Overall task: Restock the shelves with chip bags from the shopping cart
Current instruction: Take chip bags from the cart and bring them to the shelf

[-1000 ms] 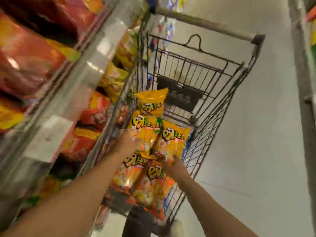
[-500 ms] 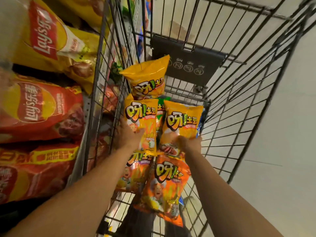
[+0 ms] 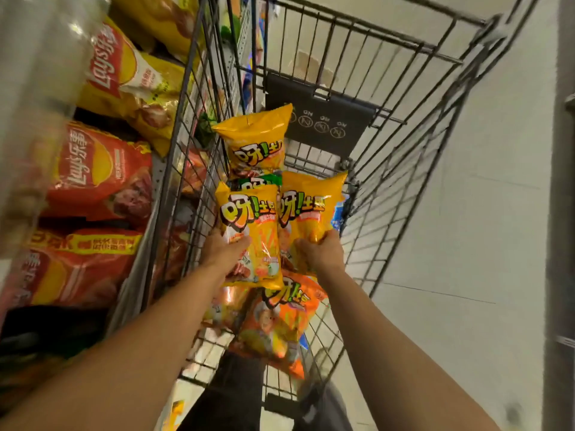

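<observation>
"Lay's" logo reads on the yellow shelf bag [image 3: 130,85] and the red shelf bag [image 3: 96,178]. "呀!土豆" on the yellow cart bags [image 3: 252,231]. Cart's black plate [image 3: 320,119] shows "NO" over crossed-out icons. Smaller print illegible.

- To my right runs a pale, smooth floor [image 3: 466,244], crossed by a thin dark seam.
- A grey upright post [image 3: 563,213] stands at the far right edge.
- Light falls evenly, without hard shadows.
</observation>
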The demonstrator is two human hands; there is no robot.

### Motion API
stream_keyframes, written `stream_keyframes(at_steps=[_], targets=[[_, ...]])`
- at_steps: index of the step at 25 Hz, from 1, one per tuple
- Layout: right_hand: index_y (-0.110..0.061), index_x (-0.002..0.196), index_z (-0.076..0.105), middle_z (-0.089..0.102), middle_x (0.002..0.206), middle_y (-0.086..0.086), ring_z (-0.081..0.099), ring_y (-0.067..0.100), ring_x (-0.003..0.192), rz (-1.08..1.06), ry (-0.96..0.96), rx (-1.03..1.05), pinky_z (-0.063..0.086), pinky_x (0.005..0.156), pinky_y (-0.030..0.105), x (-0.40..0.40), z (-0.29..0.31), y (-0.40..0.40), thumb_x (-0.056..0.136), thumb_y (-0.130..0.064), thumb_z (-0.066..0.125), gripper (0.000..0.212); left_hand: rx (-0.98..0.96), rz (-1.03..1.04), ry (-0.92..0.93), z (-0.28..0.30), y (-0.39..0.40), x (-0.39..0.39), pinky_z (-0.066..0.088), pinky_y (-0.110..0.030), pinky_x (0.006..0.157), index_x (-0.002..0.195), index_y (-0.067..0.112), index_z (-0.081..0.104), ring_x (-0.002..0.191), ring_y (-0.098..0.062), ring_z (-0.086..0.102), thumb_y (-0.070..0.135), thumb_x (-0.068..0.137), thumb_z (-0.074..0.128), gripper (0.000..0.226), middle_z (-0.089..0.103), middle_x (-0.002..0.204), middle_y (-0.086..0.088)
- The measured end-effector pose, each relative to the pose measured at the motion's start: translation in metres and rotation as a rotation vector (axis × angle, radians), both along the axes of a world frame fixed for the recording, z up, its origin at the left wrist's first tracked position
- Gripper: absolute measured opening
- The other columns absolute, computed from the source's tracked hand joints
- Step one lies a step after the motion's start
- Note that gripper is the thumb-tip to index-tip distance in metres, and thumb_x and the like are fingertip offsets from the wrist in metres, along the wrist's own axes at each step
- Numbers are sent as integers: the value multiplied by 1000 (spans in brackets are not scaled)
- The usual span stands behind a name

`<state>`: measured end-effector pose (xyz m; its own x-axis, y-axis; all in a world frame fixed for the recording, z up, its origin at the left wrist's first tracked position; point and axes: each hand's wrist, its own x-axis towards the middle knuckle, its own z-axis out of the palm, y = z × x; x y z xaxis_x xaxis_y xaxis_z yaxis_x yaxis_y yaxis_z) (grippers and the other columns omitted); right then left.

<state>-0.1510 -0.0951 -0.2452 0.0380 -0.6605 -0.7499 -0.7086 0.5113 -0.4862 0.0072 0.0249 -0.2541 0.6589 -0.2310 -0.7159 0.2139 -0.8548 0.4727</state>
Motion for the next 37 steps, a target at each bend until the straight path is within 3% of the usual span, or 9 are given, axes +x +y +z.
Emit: stream_keyframes(at_steps=[3, 7, 16, 21, 26, 29, 33, 35, 37], targets=[[-12, 121, 47, 60, 111, 7, 62, 32, 106, 68, -62, -101, 49, 81, 38, -13, 38, 3, 77, -29, 80, 57, -48, 38, -33, 38, 7, -17, 46, -44, 107, 146, 8, 45, 132, -32, 52, 38, 86, 78, 74, 53, 147, -12], [-15, 121, 43, 62, 114, 6, 63, 30, 102, 121, -242, -239, 54, 88, 45, -41, 93, 11, 77, -30, 80, 59, -214, 140, -192, 97, 24, -54, 44, -32, 87, 137, 15, 51, 111, -20, 58, 34, 81, 83, 67, 60, 126, 0], [-26, 112, 40, 55, 92, -20, 62, 12, 86, 246, -571, -328, 51, 78, 33, -138, 191, 59, 81, -32, 81, 52, -413, 151, -447, 225, 114, -156, 50, -41, 99, 137, 27, 56, 115, -19, 64, 41, 80, 83, 64, 69, 124, 6], [-25, 125, 44, 66, 114, -3, 67, 18, 101, 403, -642, -315, 57, 91, 46, -163, 227, 88, 78, -37, 84, 62, -398, 243, -587, 275, 180, -202, 50, -23, 80, 125, 22, 60, 98, -5, 66, 42, 80, 83, 54, 70, 110, 8], [-29, 150, 34, 63, 130, -3, 66, 21, 111, 624, -701, -326, 57, 93, 43, -182, 245, 112, 77, -35, 86, 89, -413, 290, -606, 302, 250, -247, 53, -48, 88, 125, 25, 61, 105, -28, 65, 42, 83, 80, 49, 70, 119, -3], [-30, 152, 34, 66, 128, -2, 68, 19, 110, 743, -721, -254, 57, 95, 44, -196, 247, 136, 77, -27, 87, 91, -388, 395, -638, 306, 292, -278, 48, -38, 71, 122, 21, 62, 99, -37, 67, 38, 84, 80, 46, 71, 107, -12], [-33, 146, 41, 68, 122, -8, 69, 4, 102, 897, -780, -224, 59, 92, 39, -225, 252, 180, 77, -25, 86, 82, -447, 536, -648, 313, 345, -334, 54, -29, 58, 119, 35, 62, 70, -13, 71, 35, 83, 81, 41, 67, 102, -19], [-41, 137, 44, 69, 121, -9, 70, 5, 102, 967, -817, -214, 60, 88, 37, -247, 260, 207, 77, -28, 86, 74, -514, 589, -645, 318, 373, -371, 56, -45, 59, 113, 40, 61, 79, -42, 69, 37, 80, 81, 39, 64, 105, -31], [-39, 137, 45, 68, 122, -7, 69, 12, 106, 1032, -846, -213, 59, 89, 40, -271, 270, 234, 77, -30, 86, 73, -562, 631, -695, 322, 402, -413, 57, -42, 67, 110, 50, 61, 89, -38, 70, 49, 73, 79, 42, 74, 97, -8]])
